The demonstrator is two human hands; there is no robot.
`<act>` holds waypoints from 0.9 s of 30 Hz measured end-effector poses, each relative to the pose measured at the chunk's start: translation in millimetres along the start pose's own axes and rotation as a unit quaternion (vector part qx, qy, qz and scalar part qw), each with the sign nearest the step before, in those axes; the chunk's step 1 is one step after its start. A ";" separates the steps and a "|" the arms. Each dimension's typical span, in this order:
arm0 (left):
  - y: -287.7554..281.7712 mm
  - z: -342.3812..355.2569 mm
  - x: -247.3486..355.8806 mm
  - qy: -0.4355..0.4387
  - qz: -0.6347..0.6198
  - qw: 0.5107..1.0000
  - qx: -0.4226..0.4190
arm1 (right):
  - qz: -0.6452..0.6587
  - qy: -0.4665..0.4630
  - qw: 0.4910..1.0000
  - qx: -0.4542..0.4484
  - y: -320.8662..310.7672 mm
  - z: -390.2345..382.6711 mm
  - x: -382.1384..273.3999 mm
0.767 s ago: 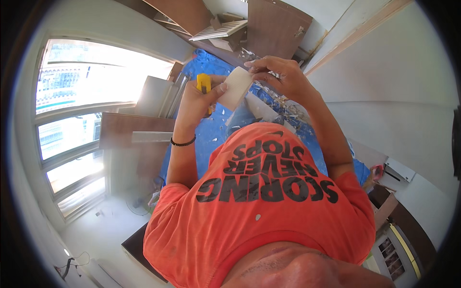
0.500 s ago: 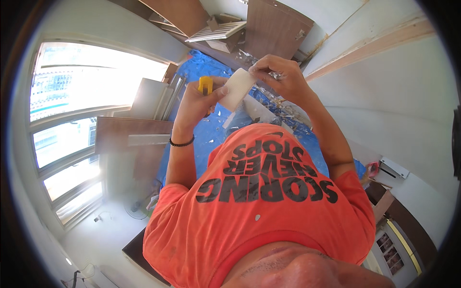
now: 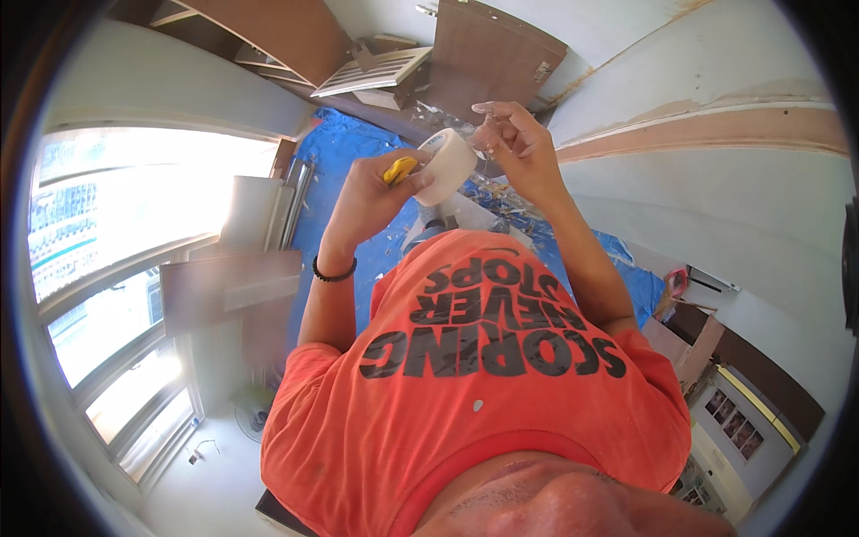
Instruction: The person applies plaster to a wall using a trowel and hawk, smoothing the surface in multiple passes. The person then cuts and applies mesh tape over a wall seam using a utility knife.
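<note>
A wide roll of whitish tape (image 3: 452,170) is held in front of my chest by my left hand (image 3: 376,195), its thumb pressed on the roll's side. The same hand also keeps a yellow utility knife (image 3: 400,170) between its fingers; the blade end cannot be made out. Just right of the roll, my right hand (image 3: 523,152) is raised with its index finger stretched out and the thumb apart from it. The other fingers of that hand are partly curled, and I see nothing clearly held in them.
Blue sheeting (image 3: 313,210) covers the floor, strewn with scraps and debris. Brown boards and a slatted panel (image 3: 380,73) lean at the back. Bright windows (image 3: 116,206) line the left, with a brown panel (image 3: 228,286) before them. A wooden strip (image 3: 698,134) runs along the right wall.
The tape roll has turned, so its round opening now shows. My right fingers have come off its edge and spread. The yellow knife has tilted in my left hand.
</note>
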State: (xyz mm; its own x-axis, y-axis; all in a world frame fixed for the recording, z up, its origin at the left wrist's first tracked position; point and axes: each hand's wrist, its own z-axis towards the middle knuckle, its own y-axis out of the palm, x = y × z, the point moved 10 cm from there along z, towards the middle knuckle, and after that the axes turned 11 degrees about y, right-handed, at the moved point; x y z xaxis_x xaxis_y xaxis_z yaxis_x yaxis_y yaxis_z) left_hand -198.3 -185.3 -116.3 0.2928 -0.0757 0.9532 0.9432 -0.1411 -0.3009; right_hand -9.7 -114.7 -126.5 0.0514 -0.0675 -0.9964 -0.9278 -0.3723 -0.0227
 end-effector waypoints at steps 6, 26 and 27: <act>-22.2 14.5 -4.6 0.013 0.048 0.999 -0.022 | -0.313 -0.204 0.926 0.051 23.9 4.4 -40.8; -83.7 43.4 -22.4 0.068 -0.075 0.993 -0.062 | 0.028 0.029 0.995 -0.093 24.5 50.2 -27.4; -85.9 43.1 -23.3 0.067 -0.096 0.991 -0.063 | 0.043 0.007 0.994 -0.097 26.2 51.0 -29.2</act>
State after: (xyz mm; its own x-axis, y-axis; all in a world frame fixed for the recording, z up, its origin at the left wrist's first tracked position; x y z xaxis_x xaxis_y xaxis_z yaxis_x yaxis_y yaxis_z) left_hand -279.3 -128.9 -111.4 0.0784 -0.1653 0.9831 0.9497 -0.2877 -0.1241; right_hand -54.3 -75.3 -102.2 -0.0194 -0.1197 -0.9926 -0.8408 -0.5353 0.0810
